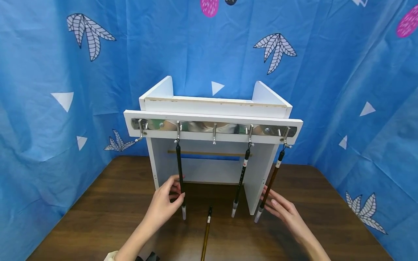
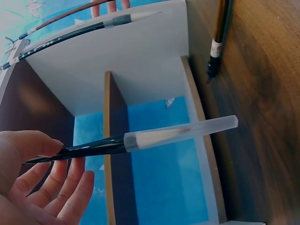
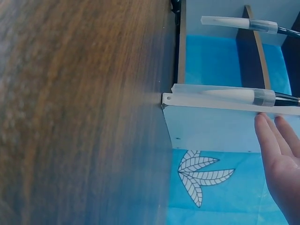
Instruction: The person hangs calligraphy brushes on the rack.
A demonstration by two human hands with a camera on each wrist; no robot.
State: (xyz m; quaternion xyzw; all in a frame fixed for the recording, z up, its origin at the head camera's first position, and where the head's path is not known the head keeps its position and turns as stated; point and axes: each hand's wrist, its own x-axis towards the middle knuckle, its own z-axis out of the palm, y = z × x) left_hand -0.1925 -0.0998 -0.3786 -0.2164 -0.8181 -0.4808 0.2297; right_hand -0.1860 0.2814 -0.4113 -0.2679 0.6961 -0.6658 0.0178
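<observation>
A black calligraphy brush with a clear cap hangs from the second hook from the left on the white rack. My left hand pinches its handle between thumb and fingers; the left wrist view shows the capped bristles beyond the fingers. A brown calligraphy brush, also capped, hangs from the rightmost hook. Beside it is my right hand, fingers extended near the handle; I cannot tell whether they touch it. Another black brush hangs one hook further left.
A brown-handled brush lies on the dark wooden table between the hands. The middle hook and leftmost hook hold nothing. Behind the brushes are the rack's side panels. A blue patterned curtain surrounds the table.
</observation>
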